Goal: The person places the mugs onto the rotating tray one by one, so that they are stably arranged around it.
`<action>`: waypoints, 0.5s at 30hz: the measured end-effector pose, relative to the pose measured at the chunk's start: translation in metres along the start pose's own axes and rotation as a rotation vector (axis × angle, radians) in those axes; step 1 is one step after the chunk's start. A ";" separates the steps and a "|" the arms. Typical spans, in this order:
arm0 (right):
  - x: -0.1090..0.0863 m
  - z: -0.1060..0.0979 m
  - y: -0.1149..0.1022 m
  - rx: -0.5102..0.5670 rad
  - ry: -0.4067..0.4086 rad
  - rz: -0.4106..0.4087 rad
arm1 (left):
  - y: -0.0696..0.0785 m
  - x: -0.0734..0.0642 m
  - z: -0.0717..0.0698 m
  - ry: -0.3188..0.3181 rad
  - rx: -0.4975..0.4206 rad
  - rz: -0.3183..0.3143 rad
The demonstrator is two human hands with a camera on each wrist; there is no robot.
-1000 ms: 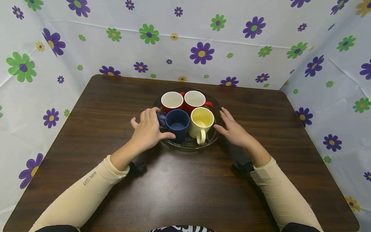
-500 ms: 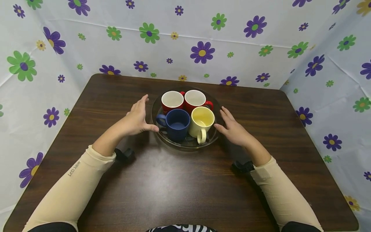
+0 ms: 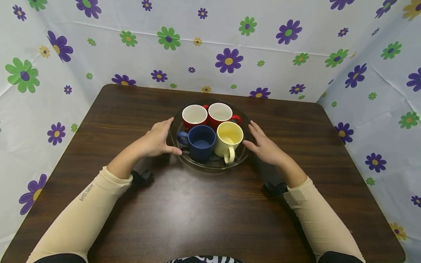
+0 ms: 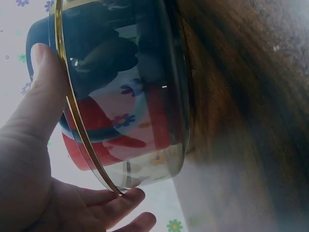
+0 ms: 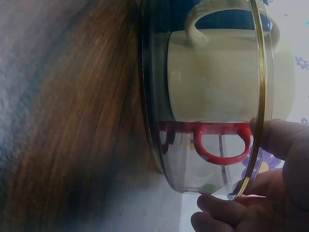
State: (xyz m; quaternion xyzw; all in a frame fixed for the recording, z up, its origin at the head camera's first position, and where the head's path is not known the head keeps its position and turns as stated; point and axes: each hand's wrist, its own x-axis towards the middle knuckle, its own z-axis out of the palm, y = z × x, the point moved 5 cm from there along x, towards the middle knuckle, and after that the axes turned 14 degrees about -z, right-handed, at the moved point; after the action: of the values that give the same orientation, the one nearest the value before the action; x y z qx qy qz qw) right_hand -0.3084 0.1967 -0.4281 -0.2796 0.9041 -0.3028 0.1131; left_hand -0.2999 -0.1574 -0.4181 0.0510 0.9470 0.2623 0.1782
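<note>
A clear glass bowl (image 3: 210, 168) with a gold rim stands on the table and holds several mugs. At its front left is a blue mug (image 3: 201, 146), handle to the left. Beside it is a yellow mug (image 3: 223, 142), handle toward me. Behind them sit a left red mug (image 3: 194, 116) and a right red mug (image 3: 219, 113), both white inside. My left hand (image 3: 157, 140) holds the bowl's left rim (image 4: 72, 104), thumb over it and fingers outside. My right hand (image 3: 265, 147) grips the right rim (image 5: 262, 82) the same way.
The brown wooden table (image 3: 184, 212) stretches out around the bowl, its far edge meeting a white flowered curtain (image 3: 204, 54). The same curtain hangs at both sides. A dark wrist strap (image 3: 275, 188) shows beneath the right sleeve.
My left hand has let the blue mug go, drawn back to the left, then come down onto the bowl's left rim. My right hand has stayed at the right rim.
</note>
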 end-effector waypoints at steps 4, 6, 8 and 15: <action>0.002 -0.002 0.003 0.000 0.003 -0.015 | 0.001 -0.003 0.000 0.014 0.013 -0.009; 0.004 -0.003 0.004 0.002 0.004 -0.023 | 0.002 -0.005 0.000 0.026 0.015 -0.013; 0.005 -0.003 0.004 0.010 0.003 -0.029 | 0.002 -0.006 0.001 0.039 0.019 -0.014; 0.009 -0.005 0.009 0.031 -0.002 -0.046 | 0.003 -0.012 0.006 0.073 0.036 -0.026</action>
State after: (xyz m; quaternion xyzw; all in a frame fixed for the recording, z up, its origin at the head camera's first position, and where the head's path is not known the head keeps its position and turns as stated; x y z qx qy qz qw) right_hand -0.3215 0.2001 -0.4307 -0.2991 0.8923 -0.3192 0.1115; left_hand -0.2865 -0.1540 -0.4177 0.0323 0.9581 0.2445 0.1461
